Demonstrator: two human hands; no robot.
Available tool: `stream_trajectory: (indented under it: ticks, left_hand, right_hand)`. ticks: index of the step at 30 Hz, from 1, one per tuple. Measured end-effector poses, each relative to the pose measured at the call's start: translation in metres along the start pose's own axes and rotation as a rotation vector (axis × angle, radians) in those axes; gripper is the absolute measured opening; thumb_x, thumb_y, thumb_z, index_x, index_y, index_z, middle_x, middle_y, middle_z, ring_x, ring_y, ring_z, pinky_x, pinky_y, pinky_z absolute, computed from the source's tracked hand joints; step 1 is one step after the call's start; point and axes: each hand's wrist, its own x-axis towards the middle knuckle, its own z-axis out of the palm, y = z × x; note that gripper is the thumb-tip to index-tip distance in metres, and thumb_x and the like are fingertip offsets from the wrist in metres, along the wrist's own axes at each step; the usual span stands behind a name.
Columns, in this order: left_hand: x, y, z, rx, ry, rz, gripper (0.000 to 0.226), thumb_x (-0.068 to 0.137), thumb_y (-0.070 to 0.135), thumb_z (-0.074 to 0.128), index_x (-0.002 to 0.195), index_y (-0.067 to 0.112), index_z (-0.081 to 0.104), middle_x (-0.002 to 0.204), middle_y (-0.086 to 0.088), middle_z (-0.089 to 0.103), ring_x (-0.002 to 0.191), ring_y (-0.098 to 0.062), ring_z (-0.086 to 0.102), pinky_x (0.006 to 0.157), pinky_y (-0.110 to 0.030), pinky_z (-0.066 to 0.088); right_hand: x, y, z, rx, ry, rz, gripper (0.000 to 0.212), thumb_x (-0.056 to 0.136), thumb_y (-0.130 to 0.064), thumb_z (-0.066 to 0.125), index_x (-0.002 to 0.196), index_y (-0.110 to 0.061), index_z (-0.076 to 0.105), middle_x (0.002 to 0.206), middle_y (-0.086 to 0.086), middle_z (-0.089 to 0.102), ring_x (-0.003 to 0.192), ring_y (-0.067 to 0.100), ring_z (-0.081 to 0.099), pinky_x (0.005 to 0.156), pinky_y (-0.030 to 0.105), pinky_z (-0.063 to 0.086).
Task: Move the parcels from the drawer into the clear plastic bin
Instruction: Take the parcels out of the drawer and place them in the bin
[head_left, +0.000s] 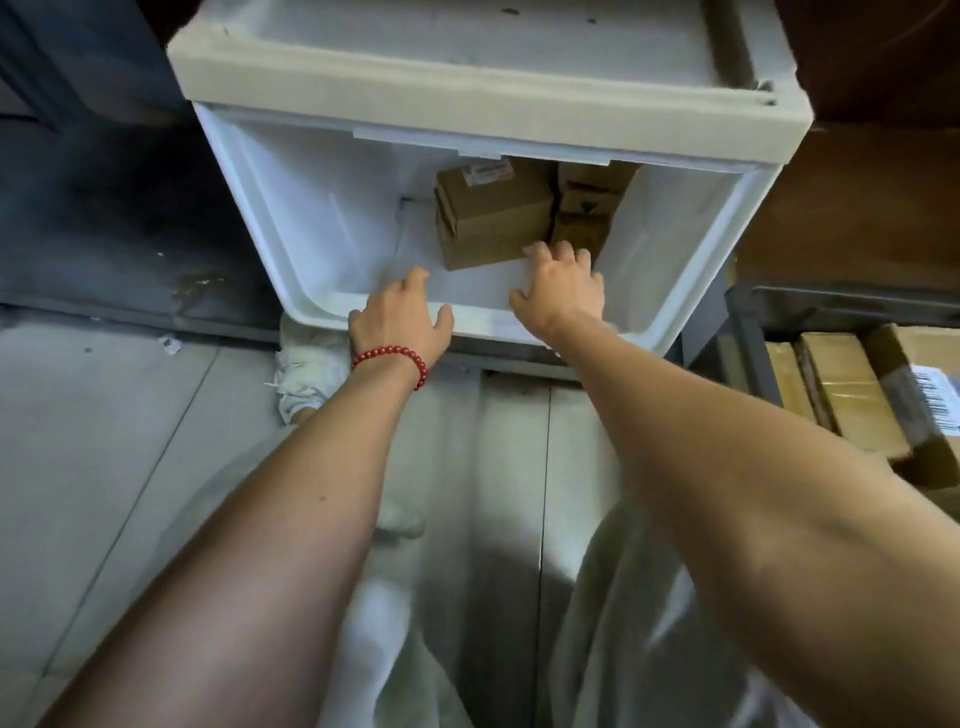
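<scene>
From the head view, the left hand (400, 317), a red bead bracelet (395, 358) at its wrist, lies with fingers spread on the near rim of the pulled-out white drawer (249, 208), holding nothing. The right hand (563, 291) reaches inside, fingers loosely apart, fingertips touching the near edges of two brown parcels (493, 218) side by side at the drawer's far right

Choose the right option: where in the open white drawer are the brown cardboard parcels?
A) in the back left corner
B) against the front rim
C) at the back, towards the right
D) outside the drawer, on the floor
C: the parcels stand at the back of the drawer, right of its middle, and the right hand reaches in to their near edge.
</scene>
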Motion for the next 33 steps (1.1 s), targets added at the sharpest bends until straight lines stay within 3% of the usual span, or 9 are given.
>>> stream_trajectory:
  ticks: [6, 11, 16, 21, 27, 33]
  left_hand:
    - [0.070, -0.005, 0.028, 0.097, -0.010, 0.020, 0.053, 0.092, 0.043, 0.048, 0.138, 0.017, 0.038, 0.131, -0.013, 0.053, 0.118, -0.035, 0.049, 0.088, -0.043, 0.041]
    - [0.127, 0.002, 0.045, 0.154, -0.047, 0.029, 0.060, 0.091, 0.047, 0.050, 0.141, 0.019, 0.031, 0.136, -0.012, 0.048, 0.122, -0.034, 0.045, 0.094, -0.046, 0.038]
    - [0.151, 0.025, 0.065, 0.051, -0.047, 0.082, 0.065, 0.091, 0.045, 0.053, 0.146, 0.022, 0.027, 0.142, -0.009, 0.044, 0.126, -0.032, 0.042, 0.099, -0.046, 0.036]
    - [0.159, 0.034, 0.069, -0.019, -0.045, 0.043, 0.072, 0.090, 0.041, 0.056, 0.149, 0.024, 0.019, 0.146, -0.010, 0.038, 0.128, -0.034, 0.040, 0.098, -0.046, 0.035]
    - [0.172, 0.033, 0.061, -0.221, -0.092, -0.019, 0.065, 0.089, 0.039, 0.057, 0.146, 0.029, 0.027, 0.142, -0.010, 0.044, 0.127, -0.034, 0.044, 0.101, -0.049, 0.040]
    - [0.168, 0.027, 0.060, -0.187, -0.109, 0.020, 0.065, 0.089, 0.035, 0.056, 0.146, 0.030, 0.025, 0.144, -0.006, 0.043, 0.125, -0.033, 0.046, 0.099, -0.048, 0.041]
  right_hand:
    - [0.057, 0.029, 0.037, -0.003, -0.016, -0.045, 0.057, 0.094, -0.039, 0.053, 0.146, -0.025, 0.032, 0.148, 0.008, 0.032, 0.134, 0.031, 0.029, 0.101, 0.043, 0.038]
    - [0.086, 0.034, 0.079, -0.004, -0.029, 0.030, 0.069, 0.092, -0.043, 0.054, 0.149, -0.024, 0.020, 0.151, 0.007, 0.024, 0.137, 0.032, 0.024, 0.108, 0.044, 0.033]
    - [0.112, 0.030, 0.091, 0.031, 0.024, 0.024, 0.077, 0.089, -0.040, 0.061, 0.150, -0.022, 0.018, 0.153, 0.010, 0.020, 0.136, 0.034, 0.025, 0.106, 0.043, 0.031]
    - [0.139, 0.036, 0.085, 0.105, 0.030, 0.085, 0.082, 0.090, -0.033, 0.060, 0.154, -0.016, 0.011, 0.161, 0.007, 0.007, 0.145, 0.033, 0.010, 0.113, 0.048, 0.018]
    - [0.153, 0.023, 0.081, 0.302, 0.032, 0.125, 0.092, 0.086, -0.032, 0.061, 0.154, -0.015, 0.000, 0.158, 0.007, 0.019, 0.142, 0.033, 0.020, 0.107, 0.042, 0.031]
    - [0.169, 0.022, 0.073, 0.280, -0.009, 0.160, 0.097, 0.086, -0.023, 0.065, 0.154, -0.023, -0.004, 0.162, 0.003, -0.001, 0.147, 0.034, 0.005, 0.108, 0.046, 0.030]
